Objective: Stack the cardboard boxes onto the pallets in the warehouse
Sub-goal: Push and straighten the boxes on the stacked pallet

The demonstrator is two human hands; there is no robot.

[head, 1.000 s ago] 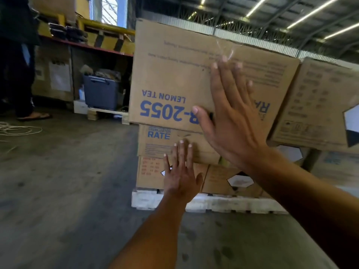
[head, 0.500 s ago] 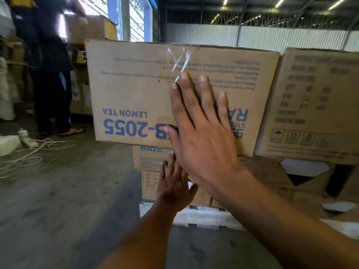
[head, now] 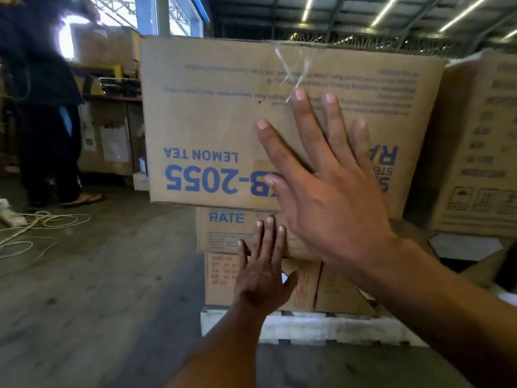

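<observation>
The right hand (head: 330,197) lies flat with fingers straight and spread, gripping nothing, its palm against the near face of the large brown cardboard box with upside-down blue LEMON TEA lettering (head: 212,121). The left hand (head: 263,273), at 6 o'clock of the right one, is likewise released, its straight fingers pointing up in front of the smaller brown cardboard box marked RATE (head: 223,233); whether its palm touches the cardboard I cannot tell. The lemon tea box already sits at the top of the stack, on the RATE box. That box in turn stands on a brown cardboard box with red print (head: 221,278), and the white wooden pallet (head: 307,329) at 6 o'clock carries them all. The lifting looks done for this box. What seems left is squaring it up, since its 9 o'clock end overhangs the boxes beneath. At 3 o'clock a second brown cardboard box with faded grey print (head: 475,149) stands at the same height, just beside it. Further out at 9 o'clock a person in dark clothes (head: 42,93) stands on the grey concrete floor (head: 84,303), near a loose pale rope (head: 36,228). How many boxes remain to be stacked is not visible
</observation>
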